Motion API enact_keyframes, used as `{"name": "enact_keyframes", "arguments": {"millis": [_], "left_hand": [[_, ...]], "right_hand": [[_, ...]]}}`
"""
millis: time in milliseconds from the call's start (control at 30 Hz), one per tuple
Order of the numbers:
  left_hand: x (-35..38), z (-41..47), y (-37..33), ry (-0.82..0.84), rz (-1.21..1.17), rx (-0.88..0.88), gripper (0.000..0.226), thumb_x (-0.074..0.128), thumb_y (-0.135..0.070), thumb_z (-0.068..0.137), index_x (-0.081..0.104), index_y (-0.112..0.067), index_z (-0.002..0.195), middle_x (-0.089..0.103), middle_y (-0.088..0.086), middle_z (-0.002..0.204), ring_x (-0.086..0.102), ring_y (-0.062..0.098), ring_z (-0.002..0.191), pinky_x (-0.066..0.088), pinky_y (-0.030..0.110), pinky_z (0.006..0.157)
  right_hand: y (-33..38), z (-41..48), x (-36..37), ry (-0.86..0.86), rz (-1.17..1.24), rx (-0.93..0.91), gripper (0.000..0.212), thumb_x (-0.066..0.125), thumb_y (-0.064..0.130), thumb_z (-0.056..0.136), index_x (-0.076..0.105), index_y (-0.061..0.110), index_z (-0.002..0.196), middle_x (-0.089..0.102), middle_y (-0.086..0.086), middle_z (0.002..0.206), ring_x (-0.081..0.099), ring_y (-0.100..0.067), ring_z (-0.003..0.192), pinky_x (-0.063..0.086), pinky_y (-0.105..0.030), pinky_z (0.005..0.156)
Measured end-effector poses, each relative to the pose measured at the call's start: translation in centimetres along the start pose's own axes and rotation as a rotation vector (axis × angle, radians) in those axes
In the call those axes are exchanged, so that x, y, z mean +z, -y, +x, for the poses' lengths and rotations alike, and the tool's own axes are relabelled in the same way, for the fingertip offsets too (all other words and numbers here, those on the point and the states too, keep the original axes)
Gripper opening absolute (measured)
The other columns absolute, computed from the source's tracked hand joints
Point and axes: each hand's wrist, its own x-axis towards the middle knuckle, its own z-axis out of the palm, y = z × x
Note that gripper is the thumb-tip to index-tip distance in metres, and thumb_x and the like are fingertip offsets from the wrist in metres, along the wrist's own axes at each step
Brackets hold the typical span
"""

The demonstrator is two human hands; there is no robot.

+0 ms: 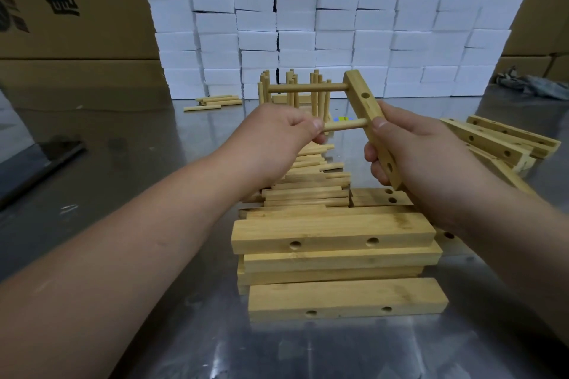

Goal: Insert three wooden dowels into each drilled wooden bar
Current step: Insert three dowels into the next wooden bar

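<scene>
My right hand (409, 148) grips a drilled wooden bar (363, 98), held nearly upright above the table. One dowel (308, 88) sticks out leftward from the bar's top hole. My left hand (280, 129) pinches a second dowel (345, 125), whose right end meets the bar at its middle, beside my right thumb. An empty hole shows low on the bar between my right fingers. Loose dowels (314, 181) lie heaped below my hands. Drilled bars (332, 234) are stacked in front of me.
Finished bars with upright dowels (292, 92) stand behind my hands. More drilled bars (498, 141) lean at the right. A few dowels (215, 101) lie at the back left. White foam blocks (338, 18) and cardboard boxes (70, 9) wall the steel table (138, 138).
</scene>
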Motion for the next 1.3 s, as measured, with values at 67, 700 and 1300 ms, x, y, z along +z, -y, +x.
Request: {"name": "enact_keyframes", "arguments": {"millis": [67,700,1300], "left_hand": [[-0.2,0.2,0.0,0.046,-0.098,-0.060,0.032,0.048,-0.032,0.093,0.066,-0.024,0.069,0.039,-0.011,0.046,0.033,0.009,0.044,0.029,0.025,0.051],[-0.9,1.5,2.8,0.056,0.144,-0.168,0.015,0.054,-0.030,0.088,0.068,-0.029,0.082,0.056,-0.014,0.081,0.050,0.003,0.076,0.035,0.019,0.058],[-0.2,1.7,3.8,0.288,0.452,-0.131,0.021,0.058,-0.035,0.087,0.060,-0.028,0.107,0.049,-0.018,0.082,0.047,0.001,0.075,0.035,0.017,0.059]], "right_hand": [[0.0,0.0,0.0,0.007,-0.009,0.004,0.027,0.037,0.027,0.099,0.062,0.033,0.090,0.051,0.012,0.053,0.044,-0.007,0.048,0.037,-0.032,0.057],[-0.1,1.2,-1.1,-0.218,0.069,0.171,0.028,0.043,0.020,0.095,0.057,0.034,0.075,0.062,0.004,0.064,0.050,-0.012,0.061,0.041,-0.025,0.053],[-0.3,2.0,-0.3,-0.252,0.344,0.407,0.028,0.037,0.012,0.094,0.060,0.022,0.108,0.061,-0.006,0.072,0.045,-0.015,0.056,0.037,-0.026,0.052]]}}
